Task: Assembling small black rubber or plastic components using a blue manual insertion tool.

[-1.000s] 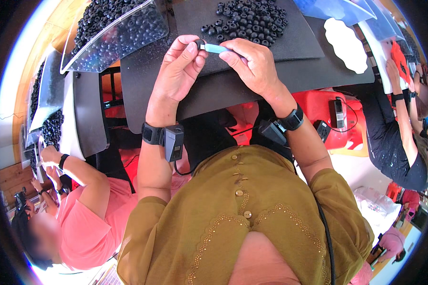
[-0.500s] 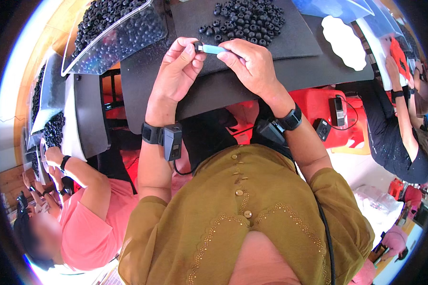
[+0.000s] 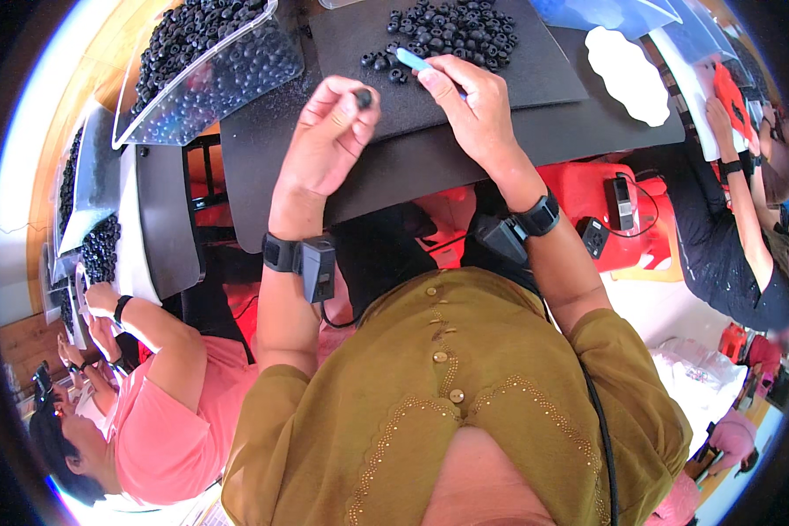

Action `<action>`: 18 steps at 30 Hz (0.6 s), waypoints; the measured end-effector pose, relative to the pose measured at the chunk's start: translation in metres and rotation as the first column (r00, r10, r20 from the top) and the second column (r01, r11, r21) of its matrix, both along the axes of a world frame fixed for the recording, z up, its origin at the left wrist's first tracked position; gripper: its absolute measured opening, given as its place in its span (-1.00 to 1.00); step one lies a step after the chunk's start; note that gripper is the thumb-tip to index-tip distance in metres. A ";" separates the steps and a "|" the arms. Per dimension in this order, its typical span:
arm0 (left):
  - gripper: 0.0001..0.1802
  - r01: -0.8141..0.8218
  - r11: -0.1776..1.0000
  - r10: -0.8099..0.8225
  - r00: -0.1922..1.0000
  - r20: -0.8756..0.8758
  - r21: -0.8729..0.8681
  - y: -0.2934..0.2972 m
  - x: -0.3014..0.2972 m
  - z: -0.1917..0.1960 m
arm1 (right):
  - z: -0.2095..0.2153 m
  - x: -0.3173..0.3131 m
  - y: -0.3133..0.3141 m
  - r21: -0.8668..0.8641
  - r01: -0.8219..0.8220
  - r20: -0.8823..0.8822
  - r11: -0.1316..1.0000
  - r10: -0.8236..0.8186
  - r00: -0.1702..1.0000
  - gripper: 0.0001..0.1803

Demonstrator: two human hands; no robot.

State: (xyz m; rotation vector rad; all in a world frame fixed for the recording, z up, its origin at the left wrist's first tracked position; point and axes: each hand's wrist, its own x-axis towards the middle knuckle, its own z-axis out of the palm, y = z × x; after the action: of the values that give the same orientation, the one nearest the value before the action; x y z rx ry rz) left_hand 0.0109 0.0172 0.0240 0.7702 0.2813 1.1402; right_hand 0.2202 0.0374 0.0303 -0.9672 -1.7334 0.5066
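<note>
Between the thumb and fingers of my left hand (image 3: 323, 138) is one small, round black bead-like piece (image 3: 363, 99). My right hand (image 3: 480, 110) pinches a slim tool with a light blue handle (image 3: 414, 60). Its pale tip points up and left, apart from the piece, and is too small to make out well. Beyond my hands lies a loose pile of similar black pieces (image 3: 454, 37), several with a hole showing, on a dark mat (image 3: 539, 74).
A clear plastic bin (image 3: 272, 61) full of black pieces stands at the far left. At the right lie a white wavy-edged oval (image 3: 627, 74) and, farther off, a bluish plastic tub (image 3: 609, 12). A co-worker in pink (image 3: 175, 421) sits at left; another in black (image 3: 732, 254) at right.
My hands have come apart. The tool's tip has left the black piece, and my right hand has moved up and away with the tool. The piece stays in my left hand.
</note>
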 end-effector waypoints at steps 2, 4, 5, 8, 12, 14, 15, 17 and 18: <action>-0.89 -0.033 0.998 0.036 0.998 0.058 -0.045 0.002 -0.001 0.003 | 0.001 -0.002 -0.006 0.021 -0.080 -0.023 0.997 0.081 0.996 -0.69; -0.89 -0.033 0.998 0.036 0.998 0.057 -0.049 0.002 0.002 0.005 | -0.002 -0.005 -0.013 0.077 -0.106 -0.001 0.991 0.106 0.994 -0.72; -0.89 -0.031 0.998 0.034 0.998 0.054 -0.054 0.002 0.002 0.006 | -0.002 -0.006 -0.016 0.072 -0.130 0.011 0.989 0.129 0.992 -0.74; -0.78 -0.020 0.999 0.022 0.997 0.076 -0.034 0.003 -0.002 0.002 | 0.005 -0.007 -0.019 0.053 -0.145 0.067 0.988 0.142 0.988 -0.77; -0.88 -0.054 0.996 0.057 0.997 0.052 -0.068 0.002 0.001 0.004 | 0.005 -0.008 -0.018 0.074 -0.143 0.079 0.987 0.137 0.987 -0.79; -0.88 -0.054 0.997 0.057 0.997 0.047 -0.064 0.002 0.001 0.003 | 0.006 -0.008 -0.018 0.088 -0.132 0.110 0.987 0.122 0.986 -0.79; -0.88 -0.054 0.996 0.057 0.997 0.047 -0.064 0.001 0.001 0.003 | 0.006 -0.008 -0.018 0.088 -0.133 0.110 0.987 0.123 0.986 -0.79; -0.88 -0.043 0.998 0.045 0.998 0.052 -0.049 0.002 0.001 0.003 | 0.005 -0.008 -0.018 0.079 -0.129 0.099 0.988 0.121 0.988 -0.79; -0.88 -0.043 0.998 0.045 0.998 0.052 -0.048 0.001 0.001 0.003 | 0.005 -0.008 -0.018 0.080 -0.129 0.099 0.988 0.121 0.988 -0.79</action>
State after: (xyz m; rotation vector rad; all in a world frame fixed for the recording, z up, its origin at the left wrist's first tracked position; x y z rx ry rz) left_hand 0.0117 0.0186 0.0267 0.6942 0.2811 1.1899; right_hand 0.2125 0.0192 0.0348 -0.8363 -1.8936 0.4696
